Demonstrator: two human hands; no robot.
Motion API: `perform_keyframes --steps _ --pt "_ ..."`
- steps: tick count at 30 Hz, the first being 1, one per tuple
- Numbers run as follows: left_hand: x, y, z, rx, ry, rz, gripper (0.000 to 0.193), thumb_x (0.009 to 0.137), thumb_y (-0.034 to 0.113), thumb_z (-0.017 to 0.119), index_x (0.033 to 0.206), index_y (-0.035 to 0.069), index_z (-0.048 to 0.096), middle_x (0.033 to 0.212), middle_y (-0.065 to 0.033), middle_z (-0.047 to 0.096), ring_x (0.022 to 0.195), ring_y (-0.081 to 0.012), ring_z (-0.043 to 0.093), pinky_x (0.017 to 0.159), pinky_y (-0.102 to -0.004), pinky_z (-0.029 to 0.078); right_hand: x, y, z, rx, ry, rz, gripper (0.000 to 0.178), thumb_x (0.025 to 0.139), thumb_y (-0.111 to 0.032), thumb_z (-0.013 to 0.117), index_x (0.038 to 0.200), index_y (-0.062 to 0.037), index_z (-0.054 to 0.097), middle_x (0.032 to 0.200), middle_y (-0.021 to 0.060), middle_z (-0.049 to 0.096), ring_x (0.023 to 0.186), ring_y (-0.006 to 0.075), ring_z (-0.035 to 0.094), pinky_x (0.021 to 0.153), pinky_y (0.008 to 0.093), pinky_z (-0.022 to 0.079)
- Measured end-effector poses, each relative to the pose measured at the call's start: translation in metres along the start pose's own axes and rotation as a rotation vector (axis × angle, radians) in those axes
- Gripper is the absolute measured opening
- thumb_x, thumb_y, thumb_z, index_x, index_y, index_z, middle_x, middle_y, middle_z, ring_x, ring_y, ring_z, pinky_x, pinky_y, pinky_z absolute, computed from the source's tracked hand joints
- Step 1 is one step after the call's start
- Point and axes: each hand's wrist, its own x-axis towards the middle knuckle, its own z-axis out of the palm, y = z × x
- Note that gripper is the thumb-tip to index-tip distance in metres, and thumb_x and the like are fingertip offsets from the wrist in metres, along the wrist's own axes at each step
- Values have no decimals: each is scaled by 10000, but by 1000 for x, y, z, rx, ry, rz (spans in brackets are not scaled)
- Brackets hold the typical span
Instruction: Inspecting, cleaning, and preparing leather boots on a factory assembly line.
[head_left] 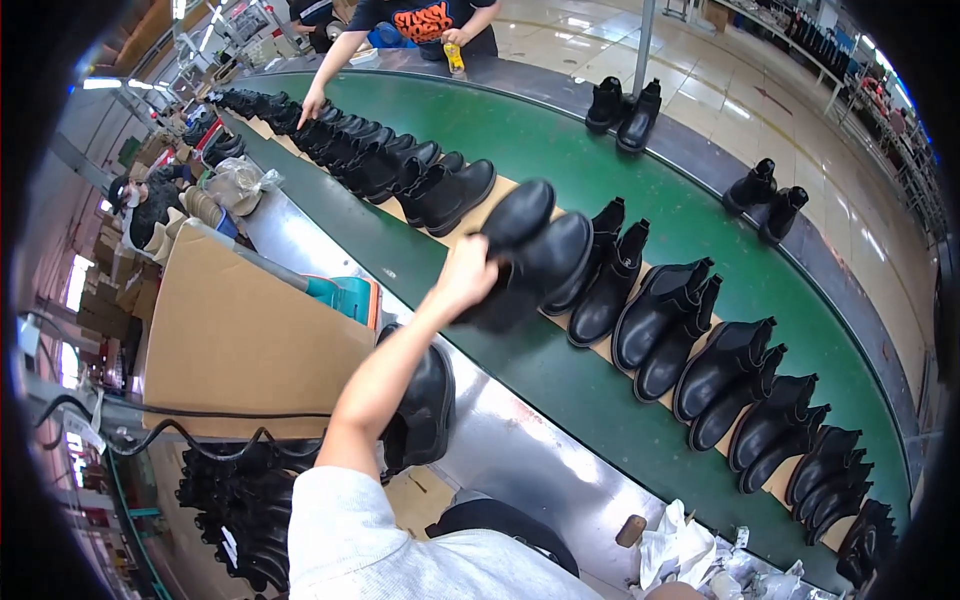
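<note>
My left hand point(468, 275) is closed on a pair of black boots point(557, 252), gripping them near their shafts. They are lifted and tilted over the belt, toes up and away from me, and slightly blurred by motion. Right beside them, more black ankle boots point(600, 305) stand in a long row on cardboard strips point(718, 325) along a green conveyor belt point(560, 165). Another dark boot point(425, 405) sits below my forearm, by the carton. Of my right arm only a skin-coloured patch may show at the lower edge; the hand is out of sight.
A cardboard carton point(250, 330) with a teal-and-orange tool point(350, 297) stands at left. Dark footwear point(235, 510) is stacked below it. Crumpled white wrapping point(680, 550) lies at lower right. Across the belt, a person point(385, 20) reaches to the row. Boots point(635, 120) stand on the far ledge.
</note>
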Motion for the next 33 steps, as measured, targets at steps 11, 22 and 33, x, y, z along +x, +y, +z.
perform_keyframes --steps 11,22,33 --pt "138 -27 99 245 -402 -469 356 830 228 473 1115 48 586 1191 -159 544 1122 -311 508 916 -432 390 33 20 -21 -146 89 -20 328 782 -63 566 1098 17 526 861 115 629 795 200 611 654 289 485" --pt "131 105 183 80 -576 -147 351 715 208 604 1009 15 615 1040 -159 619 990 -270 597 821 -368 483 76 44 -21 -253 44 -78 289 808 -99 534 1077 6 535 867 109 624 780 200 602 648 287 477" --pt "76 60 137 67 -158 105 176 710 189 609 719 15 636 716 -210 617 690 -362 620 607 -442 492 81 38 -41 -401 167 -226 262 833 -135 502 1057 -6 544 872 103 619 765 200 594 641 285 469"
